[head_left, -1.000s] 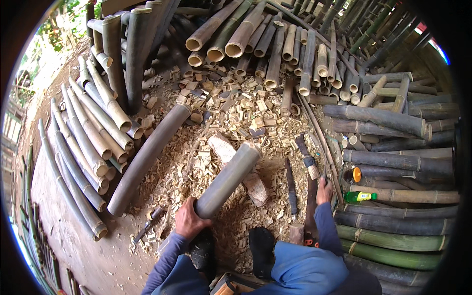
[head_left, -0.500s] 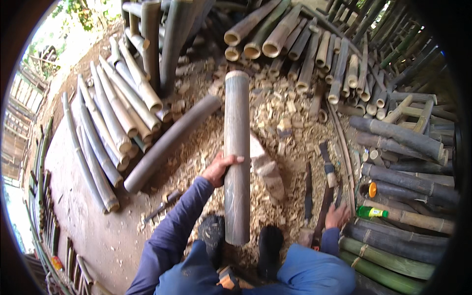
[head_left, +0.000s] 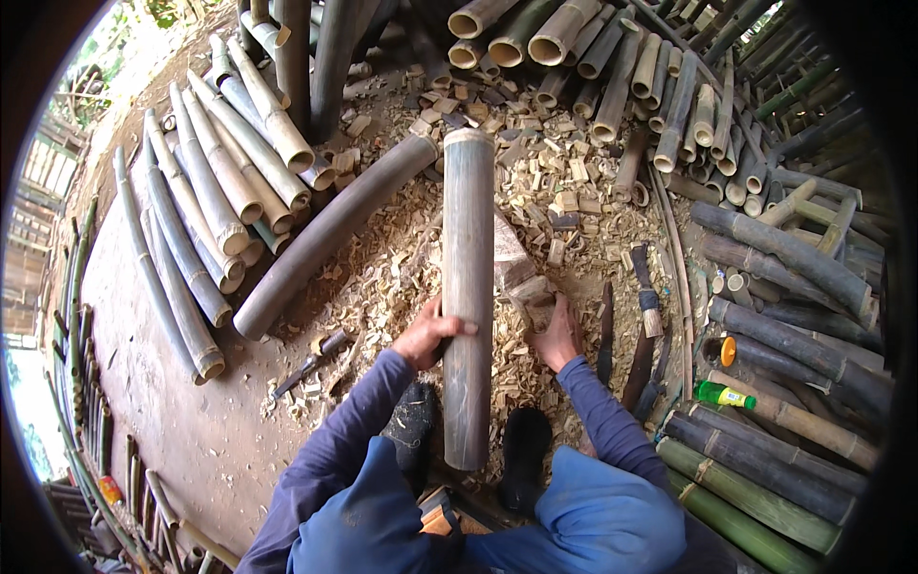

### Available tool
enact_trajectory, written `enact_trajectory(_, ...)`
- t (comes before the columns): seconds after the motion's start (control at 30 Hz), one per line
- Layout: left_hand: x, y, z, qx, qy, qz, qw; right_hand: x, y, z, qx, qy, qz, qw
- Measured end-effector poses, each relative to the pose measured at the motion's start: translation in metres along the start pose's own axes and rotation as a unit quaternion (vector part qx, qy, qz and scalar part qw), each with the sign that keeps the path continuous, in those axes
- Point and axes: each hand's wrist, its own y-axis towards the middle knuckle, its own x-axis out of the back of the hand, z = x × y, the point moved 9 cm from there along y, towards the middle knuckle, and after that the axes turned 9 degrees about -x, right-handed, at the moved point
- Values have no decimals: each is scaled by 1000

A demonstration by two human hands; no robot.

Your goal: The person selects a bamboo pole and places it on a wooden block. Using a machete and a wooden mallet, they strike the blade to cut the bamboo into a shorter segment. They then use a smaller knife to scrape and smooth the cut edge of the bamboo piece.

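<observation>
Left hand (head_left: 426, 337) grips a bamboo tube (head_left: 469, 249); right hand (head_left: 561, 338) is at the near end of a wooden block (head_left: 514, 271), hold unclear.

Head view, one: wide fisheye, left of a head-worn pair, upright. Faces steeply downward over the wearer's knees (head_left: 349, 512) to the ground (head_left: 158, 383); bamboo tube (head_left: 469, 277) near, mid-frame; edges bowed toward dark rim.

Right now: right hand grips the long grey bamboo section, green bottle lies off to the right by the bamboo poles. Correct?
Wrong hand: the head view shows the left hand gripping the long grey bamboo section. The green bottle does lie off to the right by the bamboo poles.
</observation>
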Motion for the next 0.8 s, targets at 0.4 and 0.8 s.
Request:
enact_trajectory(0.4, -24, -58, 78, -171, 367, 21, 914, 84, 59, 47, 118, -61, -98, 986)
enact_trajectory(0.8, -19, -54, 53, -110, 428, 32, 896, -28, -80, 35, 17, 498, 173, 850)
